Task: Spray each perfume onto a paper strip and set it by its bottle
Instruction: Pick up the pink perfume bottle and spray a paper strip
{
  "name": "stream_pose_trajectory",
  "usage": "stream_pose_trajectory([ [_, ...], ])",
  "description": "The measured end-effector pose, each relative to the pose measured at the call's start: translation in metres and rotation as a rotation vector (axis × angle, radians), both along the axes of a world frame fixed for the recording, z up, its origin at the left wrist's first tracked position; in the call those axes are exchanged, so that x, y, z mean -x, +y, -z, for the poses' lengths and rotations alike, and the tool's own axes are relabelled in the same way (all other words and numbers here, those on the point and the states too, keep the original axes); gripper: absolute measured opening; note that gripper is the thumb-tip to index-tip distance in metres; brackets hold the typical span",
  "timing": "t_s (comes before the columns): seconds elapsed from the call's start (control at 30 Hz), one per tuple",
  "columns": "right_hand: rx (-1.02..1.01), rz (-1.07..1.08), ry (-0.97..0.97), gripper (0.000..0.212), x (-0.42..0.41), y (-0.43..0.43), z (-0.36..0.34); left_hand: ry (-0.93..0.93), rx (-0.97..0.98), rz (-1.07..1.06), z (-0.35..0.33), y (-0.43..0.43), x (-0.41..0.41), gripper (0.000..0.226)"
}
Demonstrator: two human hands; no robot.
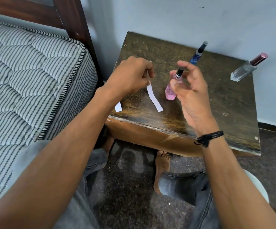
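Observation:
My right hand (189,86) grips a small pink perfume bottle (171,91) with a black spray top, held above the worn wooden table (224,103). The forefinger lies over the spray top. My left hand (130,76) pinches a white paper strip (153,98) just left of the bottle; the strip's lower end hangs down toward the tabletop. Another white strip (118,106) lies at the table's left edge, partly under my left forearm. A blue bottle (197,53) with a black cap stands at the back. A clear bottle (247,68) with a mauve cap stands at the back right.
A striped mattress (26,80) and dark wooden bed frame (74,20) lie close on the left. A pale wall runs behind the table. My legs in grey trousers and a bare foot (161,169) are on the dark speckled floor below the table's front edge.

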State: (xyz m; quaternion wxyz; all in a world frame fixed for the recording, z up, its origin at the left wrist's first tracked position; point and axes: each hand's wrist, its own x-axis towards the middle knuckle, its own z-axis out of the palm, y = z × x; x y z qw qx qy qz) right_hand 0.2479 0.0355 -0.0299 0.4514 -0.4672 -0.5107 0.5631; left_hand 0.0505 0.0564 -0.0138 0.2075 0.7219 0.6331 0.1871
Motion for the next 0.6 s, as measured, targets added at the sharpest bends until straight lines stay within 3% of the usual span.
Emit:
stream_pose_trajectory([
  [0.37,0.112,-0.052,0.154,0.055,-0.005,0.005,-0.003,0.086,-0.083,0.061,0.001,0.000,0.000,0.013],
  [0.6,0.113,-0.022,0.066,0.060,-0.006,0.006,0.000,0.006,-0.183,-0.006,-0.005,0.004,0.009,0.007],
])
